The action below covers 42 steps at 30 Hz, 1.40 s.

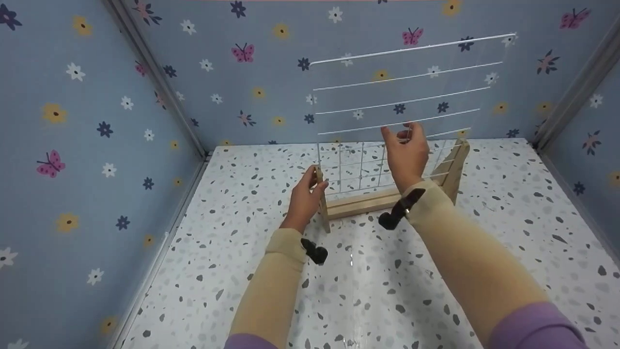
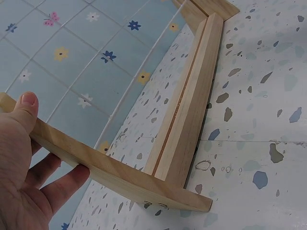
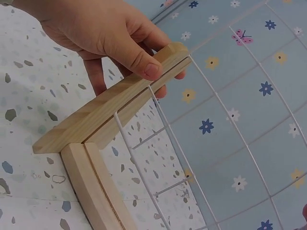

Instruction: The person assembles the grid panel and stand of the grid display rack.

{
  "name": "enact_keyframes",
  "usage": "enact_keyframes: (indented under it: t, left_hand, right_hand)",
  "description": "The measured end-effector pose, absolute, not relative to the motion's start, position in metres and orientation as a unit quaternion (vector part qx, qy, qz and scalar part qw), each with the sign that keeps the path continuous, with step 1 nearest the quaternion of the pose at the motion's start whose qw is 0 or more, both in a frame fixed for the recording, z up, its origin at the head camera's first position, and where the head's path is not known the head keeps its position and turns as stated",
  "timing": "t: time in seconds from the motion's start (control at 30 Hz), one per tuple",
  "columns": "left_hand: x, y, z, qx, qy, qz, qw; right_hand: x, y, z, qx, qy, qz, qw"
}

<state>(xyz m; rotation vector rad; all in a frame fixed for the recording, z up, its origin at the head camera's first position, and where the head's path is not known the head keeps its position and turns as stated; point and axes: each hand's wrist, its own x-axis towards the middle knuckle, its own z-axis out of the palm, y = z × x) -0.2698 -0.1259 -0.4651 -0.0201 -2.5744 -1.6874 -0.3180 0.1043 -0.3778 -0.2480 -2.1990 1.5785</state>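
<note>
A white wire grid panel (image 1: 399,103) stands upright, its lower edge at a light wooden base rail (image 1: 361,203). My left hand (image 1: 305,198) grips the left wooden side piece (image 2: 115,167), thumb on the inner face and fingers on the outer face. The right wrist view shows this same left hand (image 3: 112,38) on the side piece, from the inner side. My right hand (image 1: 407,155) holds the grid near its middle with bent fingers; some fingertips are hidden. The right wooden side piece (image 1: 455,167) rises beyond it, untouched.
The speckled white tabletop (image 1: 232,194) spreads under the frame and towards me. Behind stands a blue wall (image 1: 271,63) with flowers and butterflies. Another patterned panel (image 1: 97,145) closes the left side, and one (image 1: 596,126) the right.
</note>
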Motion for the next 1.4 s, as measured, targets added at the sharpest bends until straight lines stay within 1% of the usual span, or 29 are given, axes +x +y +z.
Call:
enact_keyframes:
  t: [0.27,0.53,0.9,1.4]
  left_hand:
    - [-0.269,-0.125,-0.464,0.000,-0.841,-0.540,0.030]
    - [-0.269,-0.125,-0.464,-0.001,-0.840,-0.541,0.034]
    - [-0.270,-0.125,-0.464,-0.001,-0.837,-0.546,0.031]
    - [-0.267,-0.126,-0.465,-0.003,-0.844,-0.536,0.036]
  right_hand:
    - [-0.316,0.104,-0.383,-0.082,-0.787,0.575,0.210]
    - [-0.315,0.104,-0.391,-0.074,-0.788,0.569,0.222]
    - [-0.313,0.105,-0.399,-0.068,-0.789,0.572,0.214]
    - [-0.314,0.104,-0.412,-0.074,-0.785,0.576,0.218]
